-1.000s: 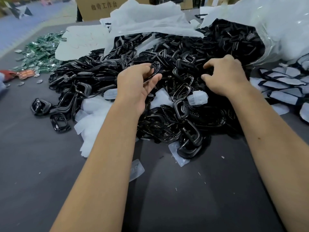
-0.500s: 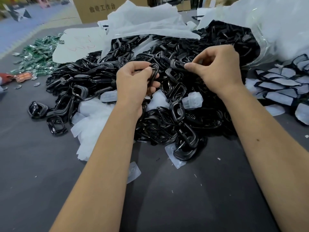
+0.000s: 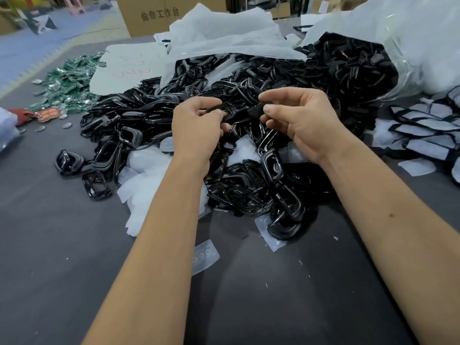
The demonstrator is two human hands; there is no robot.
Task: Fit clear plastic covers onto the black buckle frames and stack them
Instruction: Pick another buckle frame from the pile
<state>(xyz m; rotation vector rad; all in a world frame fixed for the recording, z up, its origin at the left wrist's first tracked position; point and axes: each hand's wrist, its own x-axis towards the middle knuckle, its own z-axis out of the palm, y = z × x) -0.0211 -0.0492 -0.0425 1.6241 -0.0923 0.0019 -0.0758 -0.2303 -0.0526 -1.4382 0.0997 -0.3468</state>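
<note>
At the far left of the frame a spread of green packets [image 3: 71, 83] lies on the dark desk [image 3: 49, 245], with a small red-and-orange packet [image 3: 47, 113] nearer the edge; its print is too blurred to read. Behind, at upper centre, a cardboard box [image 3: 149, 16] bears the characters 曲奇工作台. A white sheet [image 3: 127, 68] beside the packets carries faint red scribbles I cannot make out. In the middle, a big heap of black buckles [image 3: 249, 190] covers the desk, with clear covers [image 3: 206, 256] scattered along its near edge. Above the heap, the left hand [image 3: 196, 125] has its grip curled round a black buckle [image 3: 230, 112], pinched between thumb and fingers. The right hand [image 3: 301, 120] pinches a second black piece [image 3: 256, 111], just beside the first. At the right edge lie overlapping covered buckles [image 3: 428, 130].
</note>
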